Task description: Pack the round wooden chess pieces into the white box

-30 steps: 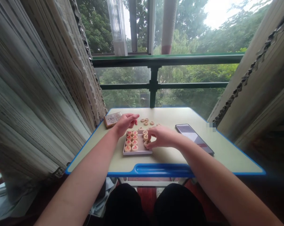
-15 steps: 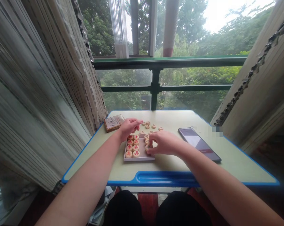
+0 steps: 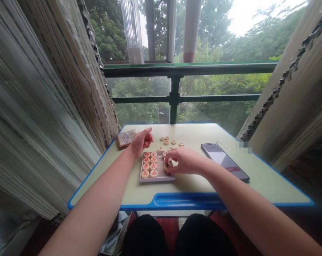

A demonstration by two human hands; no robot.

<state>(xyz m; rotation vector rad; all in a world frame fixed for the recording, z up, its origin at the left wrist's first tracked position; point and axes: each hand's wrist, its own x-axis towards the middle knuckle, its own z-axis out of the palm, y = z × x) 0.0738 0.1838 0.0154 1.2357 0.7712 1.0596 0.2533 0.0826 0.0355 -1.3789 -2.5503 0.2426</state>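
A shallow grey tray (image 3: 157, 178) lies on the desk (image 3: 193, 185) and holds round wooden chess pieces (image 3: 149, 165) with red characters, set in rows. My right hand (image 3: 183, 160) rests over the tray's right side, fingers pinched on a wooden piece (image 3: 168, 163). My left hand (image 3: 141, 140) hovers just beyond the tray's far left corner, fingers curled in; whether it holds anything is hidden. Several loose pieces (image 3: 169, 141) lie on the desk beyond the tray.
A wooden box lid (image 3: 126, 137) lies at the desk's far left. A dark phone (image 3: 224, 161) lies flat on the right. Curtains (image 3: 43, 106) hang close on both sides. A green window rail (image 3: 187, 67) runs behind the desk.
My left hand drew back from the loose pieces and curled its fingers. My right hand stayed over the tray's right side, shifting a piece slightly. The camera view moved a little.
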